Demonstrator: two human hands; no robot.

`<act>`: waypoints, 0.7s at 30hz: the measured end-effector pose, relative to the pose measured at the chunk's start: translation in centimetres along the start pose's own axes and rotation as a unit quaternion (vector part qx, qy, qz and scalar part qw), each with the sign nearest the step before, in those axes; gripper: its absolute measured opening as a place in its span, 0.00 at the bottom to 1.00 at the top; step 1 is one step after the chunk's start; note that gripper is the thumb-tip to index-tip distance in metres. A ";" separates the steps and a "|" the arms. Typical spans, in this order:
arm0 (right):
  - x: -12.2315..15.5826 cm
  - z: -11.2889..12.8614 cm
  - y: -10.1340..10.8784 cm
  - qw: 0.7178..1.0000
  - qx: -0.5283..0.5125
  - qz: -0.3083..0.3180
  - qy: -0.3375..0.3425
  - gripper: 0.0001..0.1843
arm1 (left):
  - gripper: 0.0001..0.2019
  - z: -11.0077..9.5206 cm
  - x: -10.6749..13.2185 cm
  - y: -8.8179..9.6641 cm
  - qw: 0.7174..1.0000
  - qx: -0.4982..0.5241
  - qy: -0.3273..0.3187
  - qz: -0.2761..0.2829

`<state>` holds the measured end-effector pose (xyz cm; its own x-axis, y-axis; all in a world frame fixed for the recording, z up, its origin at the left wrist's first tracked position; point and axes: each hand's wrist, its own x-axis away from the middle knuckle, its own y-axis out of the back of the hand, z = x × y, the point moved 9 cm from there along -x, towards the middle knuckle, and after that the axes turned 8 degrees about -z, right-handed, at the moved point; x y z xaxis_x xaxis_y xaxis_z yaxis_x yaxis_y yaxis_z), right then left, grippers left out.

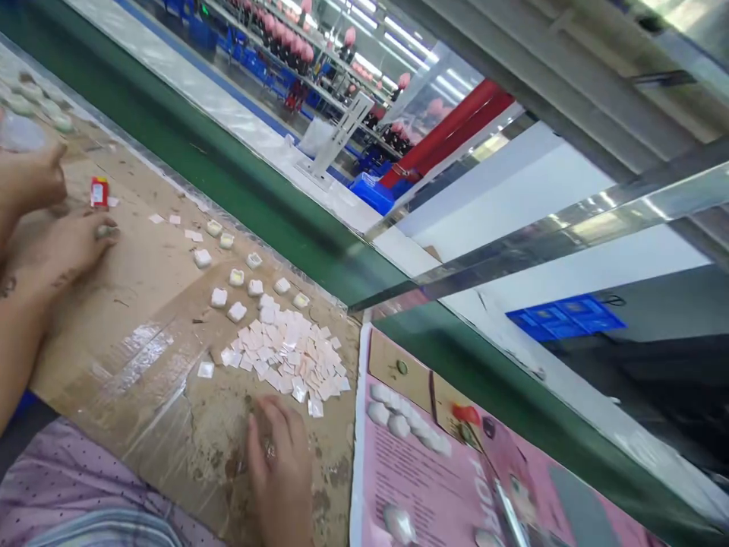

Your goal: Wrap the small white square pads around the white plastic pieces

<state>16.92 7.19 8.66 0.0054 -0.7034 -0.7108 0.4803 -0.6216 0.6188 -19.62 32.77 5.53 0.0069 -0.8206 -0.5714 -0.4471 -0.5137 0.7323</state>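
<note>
On the cardboard-covered table, my left hand point(77, 239) rests low with its fingertips closed around a small pale greenish piece point(105, 230), mostly covered. My right hand point(282, 471) is on the stained near part of the board, thumb and fingers apart; a small glint shows between them, too unclear to name. Beyond it lies a heap of small pale pink and white square slips point(296, 353). Several small white blocky pieces point(219, 297), some with yellowish centres, sit between the heap and my left hand. A single white square point(206, 370) lies apart from the heap.
Another person's hand point(34, 178) at far left is near a translucent white item point(21, 131) and round pale pieces point(34, 95). A red lighter-sized item point(99, 192) lies close. A pink printed sheet point(410, 471) with white lumps borders the right. A green ledge point(228, 182) runs behind.
</note>
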 end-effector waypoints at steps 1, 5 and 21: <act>-0.2 0.6 -1.1 1.000 0.002 0.020 -0.004 0.14 | 0.43 0.0 -0.1 0.1 1.000 -0.003 0.021 0.013; -1.0 3.3 -5.7 0.996 -0.022 0.084 0.030 0.14 | 0.45 -3.3 1.6 1.3 0.998 -0.011 0.044 0.052; 2.2 -1.1 1.1 0.996 0.037 -0.001 -0.076 0.13 | 0.17 -26.1 19.4 2.3 0.938 0.230 -0.228 0.122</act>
<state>18.45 5.36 7.46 -0.1311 -0.7430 -0.6564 0.4134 -0.6427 0.6450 2.86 9.12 5.80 -0.4827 -0.6533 -0.5833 -0.7245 -0.0763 0.6850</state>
